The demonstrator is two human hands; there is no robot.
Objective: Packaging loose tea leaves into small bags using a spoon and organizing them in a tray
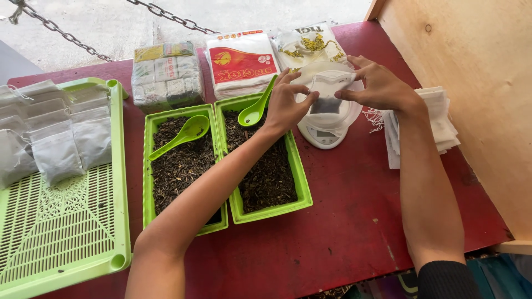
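Head camera view: both hands pinch a small white filter bag (331, 88) by its upper corners, the left hand (288, 102) closed on its left edge and the right hand (379, 86) closed on its right edge, holding the pouch open just above a white kitchen scale (326, 130). A dark fill shows through the bag's lower half. The scale stands toward the far right of a red table (343, 221), close to a plywood wall (476, 83) that bounds the right edge.

A stack of empty white bags (443, 124) lies between the scale and that wall. Just left of the scale sit two green trays of dark loose tea, the right tray (269, 166) and the left tray (180, 166), each with a green scoop; the nearer scoop (256, 108) rests beside the left hand. Sealed packets (241, 61) line the table's far edge behind the trays.

At the left edge, a slatted green tray (61, 221) carries rows of filled bags (55, 130) on its far half. Bare red surface lies along the near edge, under the forearms.
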